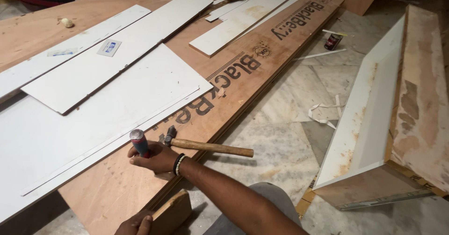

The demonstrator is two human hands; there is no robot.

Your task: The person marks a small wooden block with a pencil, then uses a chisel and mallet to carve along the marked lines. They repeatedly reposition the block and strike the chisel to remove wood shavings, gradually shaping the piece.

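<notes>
While the right hand [156, 157] rested on the large brown plywood sheet [117, 188], its fingers were closed around a small cylindrical can [139, 142] with a red and blue body and a silvery top, held upright. A black and white beaded bracelet [178, 164] sat on that wrist. Just beside the hand lay a hammer [206, 146] with a dark metal head and a pale wooden handle, head touching or nearly touching the hand, handle pointing out past the near edge of the sheet over the marble floor [280, 155]. The left hand [135, 224] showed only partly at the bottom of the picture, fingers laid on a small wooden block [172, 212] off the near edge of the sheet; whether it gripped the block could not be told. Several white laminate panels [93, 104] lay flat across the left side of the sheet, with more white strips [243, 17] toward its far end. On the floor to the right stood a long white-faced board assembly [374, 118] with raw wood backing. Well apart, near the far edge of the sheet, a second small can [333, 41] stood on the floor, with white edging scraps [325, 111] scattered nearby.
</notes>
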